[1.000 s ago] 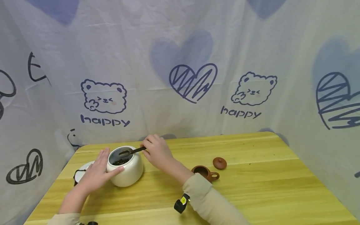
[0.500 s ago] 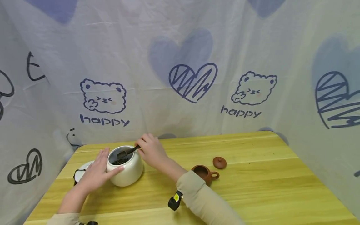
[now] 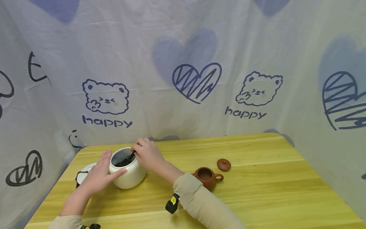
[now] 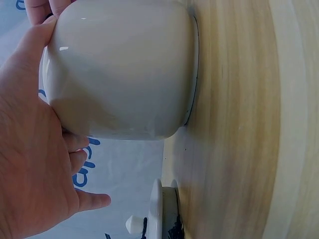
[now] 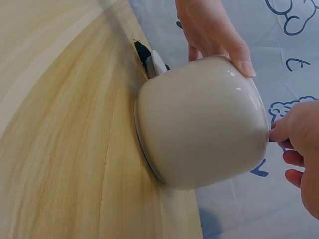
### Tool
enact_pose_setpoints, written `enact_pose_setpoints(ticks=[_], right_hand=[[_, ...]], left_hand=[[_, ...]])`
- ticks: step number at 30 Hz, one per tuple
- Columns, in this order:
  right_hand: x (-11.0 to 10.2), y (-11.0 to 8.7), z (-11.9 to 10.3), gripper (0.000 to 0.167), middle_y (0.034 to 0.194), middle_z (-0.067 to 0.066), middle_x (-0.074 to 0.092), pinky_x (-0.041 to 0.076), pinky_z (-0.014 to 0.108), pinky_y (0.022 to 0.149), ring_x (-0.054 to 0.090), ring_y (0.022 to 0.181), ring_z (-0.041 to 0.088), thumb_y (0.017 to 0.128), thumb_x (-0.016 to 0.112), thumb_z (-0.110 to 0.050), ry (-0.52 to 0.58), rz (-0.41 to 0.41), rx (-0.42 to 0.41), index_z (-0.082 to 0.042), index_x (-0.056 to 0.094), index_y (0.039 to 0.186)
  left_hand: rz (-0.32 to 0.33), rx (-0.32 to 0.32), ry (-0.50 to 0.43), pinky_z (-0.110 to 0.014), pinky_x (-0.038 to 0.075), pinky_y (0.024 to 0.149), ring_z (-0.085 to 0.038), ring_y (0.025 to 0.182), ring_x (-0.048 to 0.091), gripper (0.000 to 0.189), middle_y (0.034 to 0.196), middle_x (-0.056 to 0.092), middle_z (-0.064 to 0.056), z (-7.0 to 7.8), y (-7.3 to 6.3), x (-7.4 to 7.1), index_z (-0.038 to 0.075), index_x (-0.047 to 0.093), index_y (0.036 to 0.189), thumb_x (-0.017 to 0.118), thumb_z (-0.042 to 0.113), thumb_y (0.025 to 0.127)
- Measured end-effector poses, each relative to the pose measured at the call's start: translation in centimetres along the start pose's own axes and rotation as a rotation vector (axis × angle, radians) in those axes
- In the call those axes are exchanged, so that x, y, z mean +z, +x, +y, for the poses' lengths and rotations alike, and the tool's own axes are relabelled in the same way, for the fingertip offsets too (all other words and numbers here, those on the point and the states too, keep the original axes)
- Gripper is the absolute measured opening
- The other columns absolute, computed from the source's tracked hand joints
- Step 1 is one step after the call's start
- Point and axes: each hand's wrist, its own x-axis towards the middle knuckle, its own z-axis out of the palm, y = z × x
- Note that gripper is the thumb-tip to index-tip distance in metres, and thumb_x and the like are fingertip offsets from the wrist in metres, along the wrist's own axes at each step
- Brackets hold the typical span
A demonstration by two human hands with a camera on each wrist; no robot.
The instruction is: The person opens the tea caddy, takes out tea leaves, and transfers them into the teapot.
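A round white ceramic jar [image 3: 130, 178] stands upright on the table, its mouth uncovered and dark tea leaves [image 3: 122, 163] inside. My left hand [image 3: 98, 174] rests against the jar's left side, fingers straight and thumb lying along the near rim; the left wrist view shows the little finger [image 4: 94, 200] sticking out away from the jar. At the right rim, my right hand [image 3: 148, 156] pinches the handle of a dark tea scoop [image 3: 131, 156]. The scoop slants down into the jar, its head among the leaves and hard to make out.
Left of the jar lies its white lid [image 3: 83, 176] with a dark cord, partly behind my left hand. A brown clay teapot [image 3: 209, 181], uncovered, stands near my right sleeve, with its small lid [image 3: 224, 164] behind it. A printed cloth [image 3: 171, 124] hangs behind the wooden table [image 3: 274, 190].
My right hand has moved left and slightly down, taking the scoop deeper into the jar toward the leaves. The left hand and the jar have stayed in place.
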Motion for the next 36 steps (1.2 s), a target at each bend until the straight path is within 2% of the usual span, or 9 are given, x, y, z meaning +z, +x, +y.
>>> enact_pose_setpoints(ticks=[6, 13, 16, 20, 25, 28, 32, 36], right_hand=[[0.4, -0.2, 0.1, 0.014, 0.099, -0.010, 0.066, 0.047, 0.021, 0.078, 0.057, 0.091, 0.010, 0.096, 0.061, -0.031, 0.013, 0.019, 0.018, -0.025, 0.073, 0.098], [0.6, -0.2, 0.3, 0.024, 0.092, -0.007, 0.064, 0.046, 0.021, 0.073, 0.057, 0.085, 0.011, 0.091, 0.065, -0.043, -0.003, 0.038, 0.146, -0.020, 0.068, 0.096], [0.6, -0.2, 0.3, 0.030, 0.087, -0.007, 0.062, 0.045, 0.020, 0.068, 0.057, 0.081, 0.010, 0.089, 0.065, -0.049, -0.033, 0.033, 0.175, -0.019, 0.067, 0.092], [0.8, -0.5, 0.3, 0.030, 0.087, -0.008, 0.062, 0.045, 0.018, 0.067, 0.057, 0.081, 0.010, 0.091, 0.062, -0.050, -0.070, 0.057, 0.136, -0.021, 0.068, 0.091], [1.2, -0.7, 0.2, 0.025, 0.092, -0.008, 0.064, 0.046, 0.020, 0.070, 0.057, 0.085, 0.010, 0.092, 0.063, -0.045, -0.072, 0.168, 0.037, -0.021, 0.069, 0.095], [1.3, -0.7, 0.3, 0.023, 0.093, -0.008, 0.064, 0.045, 0.021, 0.071, 0.056, 0.086, 0.010, 0.092, 0.064, -0.043, -0.088, 0.200, -0.009, -0.021, 0.069, 0.096], [1.1, -0.6, 0.2, 0.023, 0.091, -0.009, 0.063, 0.044, 0.020, 0.072, 0.056, 0.085, 0.009, 0.092, 0.064, -0.044, -0.077, 0.163, -0.030, -0.021, 0.069, 0.093], [0.8, -0.5, 0.2, 0.024, 0.087, -0.009, 0.062, 0.042, 0.018, 0.072, 0.052, 0.082, 0.008, 0.091, 0.065, -0.043, 0.033, 0.075, 0.004, -0.020, 0.067, 0.089]], left_hand=[[-0.012, -0.008, -0.011, -0.072, 0.016, 0.112, -0.050, 0.148, 0.003, 0.110, 0.161, 0.003, -0.030, 0.2, -0.1, 0.0, -0.005, -0.001, 0.154, 0.053, 0.065, 0.089], [-0.007, 0.004, -0.030, -0.071, 0.013, 0.113, -0.050, 0.147, 0.003, 0.110, 0.160, 0.002, -0.031, 0.5, 0.0, 0.0, -0.005, -0.002, 0.154, 0.054, 0.064, 0.089], [-0.005, 0.005, -0.027, -0.071, 0.013, 0.113, -0.050, 0.148, 0.003, 0.110, 0.160, 0.002, -0.030, 0.4, -0.1, 0.0, -0.005, -0.002, 0.154, 0.054, 0.064, 0.089], [-0.003, 0.003, -0.027, -0.071, 0.013, 0.113, -0.049, 0.148, 0.002, 0.110, 0.161, 0.002, -0.030, 0.1, -0.2, 0.2, -0.005, -0.002, 0.154, 0.054, 0.065, 0.089], [-0.004, -0.002, -0.032, -0.071, 0.013, 0.113, -0.050, 0.148, 0.001, 0.112, 0.161, 0.002, -0.030, -0.2, -0.2, 0.4, -0.005, -0.003, 0.154, 0.054, 0.066, 0.088], [-0.005, -0.002, -0.037, -0.071, 0.013, 0.113, -0.050, 0.148, 0.001, 0.112, 0.161, 0.001, -0.030, -0.2, -0.2, 0.3, -0.005, -0.003, 0.154, 0.054, 0.066, 0.088], [-0.006, -0.004, -0.038, -0.072, 0.013, 0.113, -0.049, 0.148, 0.000, 0.112, 0.161, 0.001, -0.030, -0.2, -0.1, 0.2, -0.004, -0.004, 0.154, 0.053, 0.067, 0.089], [-0.011, -0.006, -0.038, -0.072, 0.012, 0.112, -0.049, 0.148, -0.001, 0.112, 0.161, 0.000, -0.029, -0.1, -0.1, 0.0, -0.004, -0.004, 0.154, 0.052, 0.067, 0.089]])
